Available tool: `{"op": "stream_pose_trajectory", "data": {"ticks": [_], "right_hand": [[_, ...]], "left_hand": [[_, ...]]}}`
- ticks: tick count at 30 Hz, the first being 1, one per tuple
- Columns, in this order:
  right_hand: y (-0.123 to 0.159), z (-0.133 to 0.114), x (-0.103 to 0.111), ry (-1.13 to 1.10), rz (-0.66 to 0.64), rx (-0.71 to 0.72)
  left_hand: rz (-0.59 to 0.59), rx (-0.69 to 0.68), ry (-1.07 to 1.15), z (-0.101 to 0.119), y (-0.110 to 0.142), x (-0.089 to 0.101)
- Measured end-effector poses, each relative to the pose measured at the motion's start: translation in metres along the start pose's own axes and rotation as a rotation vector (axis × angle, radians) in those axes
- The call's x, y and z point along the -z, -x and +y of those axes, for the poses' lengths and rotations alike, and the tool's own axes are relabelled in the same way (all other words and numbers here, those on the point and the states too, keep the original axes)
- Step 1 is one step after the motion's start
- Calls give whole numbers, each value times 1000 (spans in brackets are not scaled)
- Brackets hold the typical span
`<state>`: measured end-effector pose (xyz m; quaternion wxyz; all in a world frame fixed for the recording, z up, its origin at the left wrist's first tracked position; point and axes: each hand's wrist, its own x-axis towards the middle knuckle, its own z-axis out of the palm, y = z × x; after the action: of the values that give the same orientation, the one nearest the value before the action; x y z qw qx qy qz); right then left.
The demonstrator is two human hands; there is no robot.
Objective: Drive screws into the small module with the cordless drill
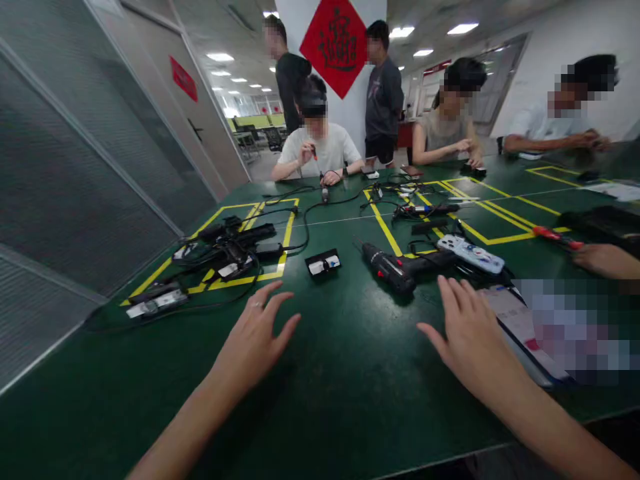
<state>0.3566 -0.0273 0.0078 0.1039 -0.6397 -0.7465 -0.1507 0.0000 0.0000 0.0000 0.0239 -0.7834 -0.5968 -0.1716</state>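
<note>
My left hand (pixel 257 327) hangs over the green table with its fingers apart and nothing in them. My right hand (pixel 463 327) is likewise spread and holds nothing. Ahead, between the two hands, lies a small flat black piece with a white label (pixel 324 265). A black cordless drill (pixel 395 270) with red buttons rests on its side beyond my right fingertips, its bit pointing left. Beside the drill's handle is a phone in a pale patterned case (pixel 473 255). Papers (pixel 525 327) lie to the right of my right hand, partly behind it.
Tangled black devices and cables (pixel 233 250) fill the yellow-taped area at left. More tools and cables (pixel 425 210) lie at the far right centre. Opposite, a person (pixel 320 143) works with a screwdriver (pixel 316 160). At right, another person's hand (pixel 607 260) holds a red-handled tool (pixel 553 237).
</note>
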Motion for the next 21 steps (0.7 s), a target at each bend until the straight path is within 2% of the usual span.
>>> {"op": "stream_pose_trajectory", "data": {"ticks": [3,5,7,9,12,16,21], "right_hand": [[-47,-43,-15,-33,-11,122],[-74,-62,-24,-26,-7,158],[-95,-66,-32,0,0,146],[-110,-54,-38,25,6,122],[-121,-17,-46,52,-13,132],[-124,29,-63,85,-95,184],[-125,45,-86,107,-165,297]], "left_hand": [[-28,-31,11,-7,-60,-24],[-33,-89,26,-7,-91,-40],[-31,-197,20,-4,-113,-57],[5,-244,14,-1,-124,-70],[69,-257,41,-2,-124,-78],[54,-311,109,-13,-96,-67],[22,-282,146,-17,-52,-47]]}}
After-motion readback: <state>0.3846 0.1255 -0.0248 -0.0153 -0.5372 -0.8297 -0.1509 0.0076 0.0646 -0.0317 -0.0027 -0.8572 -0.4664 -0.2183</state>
